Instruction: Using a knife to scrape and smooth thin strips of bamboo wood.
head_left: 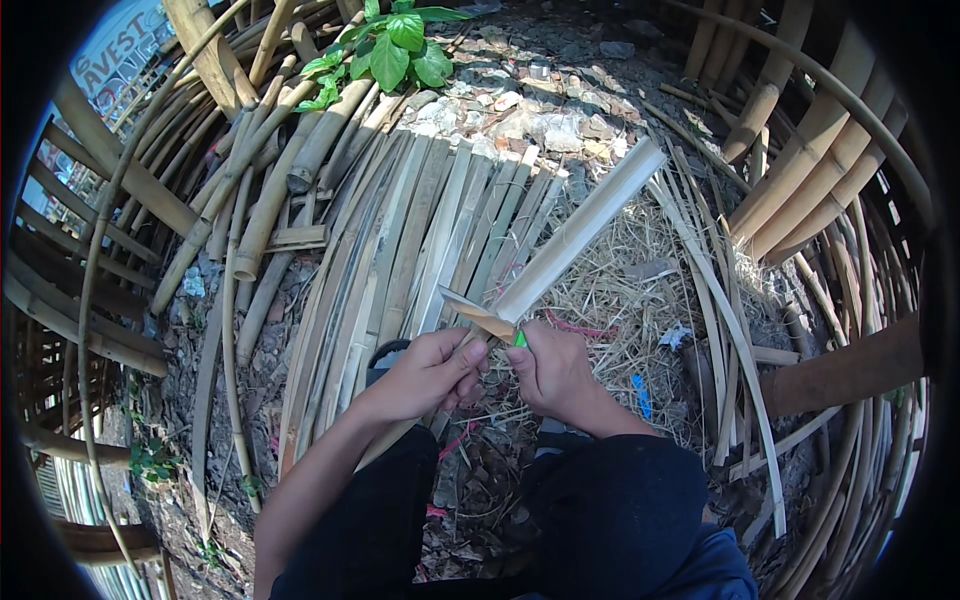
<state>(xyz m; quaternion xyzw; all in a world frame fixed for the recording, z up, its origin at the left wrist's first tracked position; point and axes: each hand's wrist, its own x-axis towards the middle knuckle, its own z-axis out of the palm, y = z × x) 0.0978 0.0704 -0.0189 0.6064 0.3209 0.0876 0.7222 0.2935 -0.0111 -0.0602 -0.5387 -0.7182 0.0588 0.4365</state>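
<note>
My right hand (560, 368) is closed round the green handle of a knife (480, 314). Its blade points left and lies across a long split bamboo strip (585, 228), just ahead of my left hand. My left hand (440, 370) grips that strip, fingers curled round it. From there the strip runs out to the upper right, and its near end slants back under my left wrist toward my legs. The blade seems to touch the strip, though the exact contact is hard to see.
Many split bamboo strips (400, 240) lie side by side beyond my left hand. Bamboo poles (270, 220) pile up at the left, and thick poles (820, 190) stand at the right. Straw-like shavings (610, 300) cover the ground. A leafy plant (395, 55) grows at the back.
</note>
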